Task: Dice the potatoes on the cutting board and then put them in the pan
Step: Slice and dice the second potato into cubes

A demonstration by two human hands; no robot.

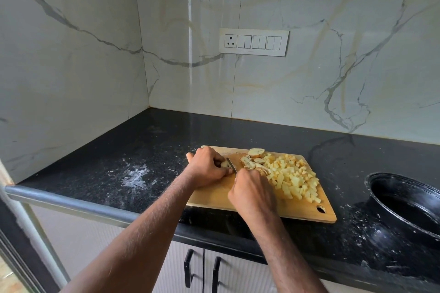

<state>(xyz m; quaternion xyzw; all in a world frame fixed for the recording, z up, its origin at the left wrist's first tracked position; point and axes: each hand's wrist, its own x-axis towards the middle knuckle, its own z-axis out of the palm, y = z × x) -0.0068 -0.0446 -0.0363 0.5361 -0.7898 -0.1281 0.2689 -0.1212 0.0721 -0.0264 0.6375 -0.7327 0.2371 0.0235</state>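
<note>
A wooden cutting board [307, 211] lies on the black counter. A heap of diced potato [292, 177] covers its right half, with a few larger slices [256, 152] at the far edge. My left hand [206, 165] holds a small potato piece [224, 163] down on the board's left part. My right hand [253, 194] grips a knife whose blade [231, 164] stands right beside that piece; its handle is hidden in my fist. The black pan [404, 200] sits on the counter to the right of the board.
The black speckled counter [133, 164] has white smears at its left. Marble walls close the corner behind, with a switch panel [253, 42]. A metal rail [66, 202] runs along the counter's front left. Cabinet doors with black handles [189, 266] are below.
</note>
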